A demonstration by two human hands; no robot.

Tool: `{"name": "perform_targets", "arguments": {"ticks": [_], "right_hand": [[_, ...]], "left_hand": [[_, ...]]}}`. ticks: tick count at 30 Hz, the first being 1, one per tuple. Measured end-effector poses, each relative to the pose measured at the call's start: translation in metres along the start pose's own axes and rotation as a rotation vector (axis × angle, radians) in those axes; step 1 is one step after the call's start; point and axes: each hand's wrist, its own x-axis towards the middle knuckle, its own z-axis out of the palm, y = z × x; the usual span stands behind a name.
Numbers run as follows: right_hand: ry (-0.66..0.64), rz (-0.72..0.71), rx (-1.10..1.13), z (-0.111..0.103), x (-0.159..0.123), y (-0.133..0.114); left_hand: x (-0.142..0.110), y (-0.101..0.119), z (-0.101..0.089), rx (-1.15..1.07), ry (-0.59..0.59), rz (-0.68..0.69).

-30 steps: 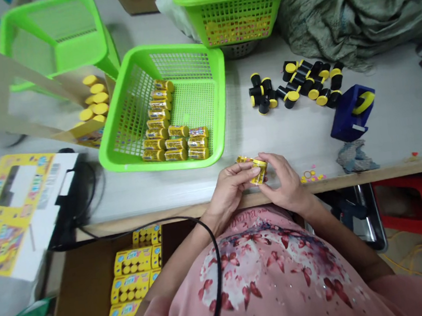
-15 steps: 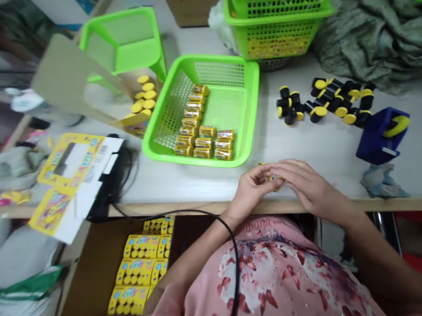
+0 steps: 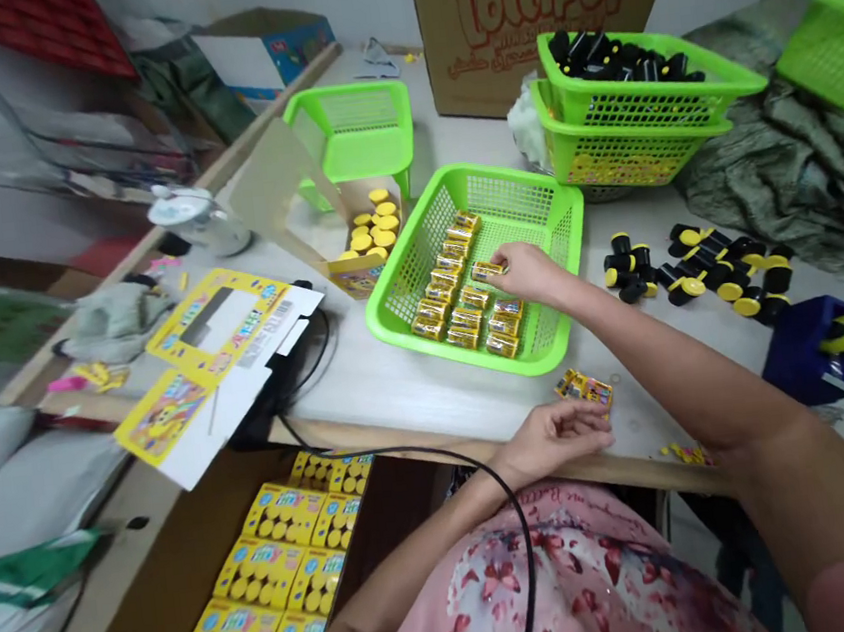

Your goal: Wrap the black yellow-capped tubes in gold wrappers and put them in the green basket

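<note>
My right hand [image 3: 527, 272] reaches over the bright green plastic basket [image 3: 521, 182] and pinches a small gold-wrapped cylinder [image 3: 489, 270] above its floor. Other gold-wrapped cylinders [image 3: 454, 297] lie in tight rows inside the basket, close to my fingers. My left hand [image 3: 556, 438] rests near the table's front edge, its fingers curled and holding nothing visible. Just past those fingertips, a strip of yellow printed wrapper [image 3: 585, 390] lies on the table.
Black tubes with yellow caps [image 3: 696, 272] lie loose to the right, near a blue tape dispenser [image 3: 810, 351]. Stacked green baskets [image 3: 633, 103] stand behind. At left are a box of yellow caps [image 3: 372, 236] and printed yellow cards [image 3: 221, 342]. A carton of yellow packs [image 3: 267, 564] sits below the table.
My hands have separated. The right hand has carried the wrapped cylinder forward over the basket, while the left stays near the table edge. The wrapper strip now lies on the table, and the view has tilted upward.
</note>
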Motion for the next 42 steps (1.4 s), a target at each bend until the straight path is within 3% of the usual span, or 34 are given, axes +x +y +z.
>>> {"name": "perform_targets", "arguments": {"ticks": [3,11,14,17,20,23,25,29,33,35,38,40,42], "right_hand": [[-0.079,0.048,-0.079,0.014,0.019,-0.009],[-0.135,0.008,-0.079,0.026,0.024,-0.012],[-0.04,-0.027,-0.016,0.019,0.014,0.001],[0.268,-0.24,0.103,0.005,-0.036,0.03],[0.467,-0.334,0.111,0.004,-0.117,0.062],[0.495,-0.297,0.044,0.029,-0.184,0.088],[0.463,-0.28,-0.023,0.055,-0.204,0.098],[0.427,-0.267,-0.092,0.084,-0.207,0.101],[0.48,-0.268,-0.089,0.081,-0.209,0.09],[0.523,-0.256,-0.05,0.077,-0.213,0.084],[0.566,-0.239,0.079,0.069,-0.21,0.086],[0.6,-0.161,0.19,0.06,-0.198,0.099],[0.641,0.009,0.248,0.048,-0.179,0.122]], "left_hand": [[0.002,-0.005,0.0,0.03,-0.015,0.007],[0.003,0.001,0.001,0.057,-0.036,0.013],[-0.001,0.006,0.002,0.049,0.012,0.019],[-0.004,0.008,0.003,-0.013,0.165,0.103],[-0.004,0.006,0.002,-0.099,0.412,0.239],[-0.001,0.001,0.0,-0.055,0.534,0.33],[0.002,-0.002,-0.001,0.034,0.533,0.348],[0.006,-0.004,-0.004,0.408,0.54,0.349],[0.005,0.006,0.0,0.845,0.529,0.435],[0.005,0.013,0.005,0.812,0.467,0.446],[0.007,0.022,0.009,0.559,0.39,0.356],[0.009,0.026,0.01,0.401,0.387,0.241],[0.011,0.027,0.01,0.265,0.393,0.138]]}}
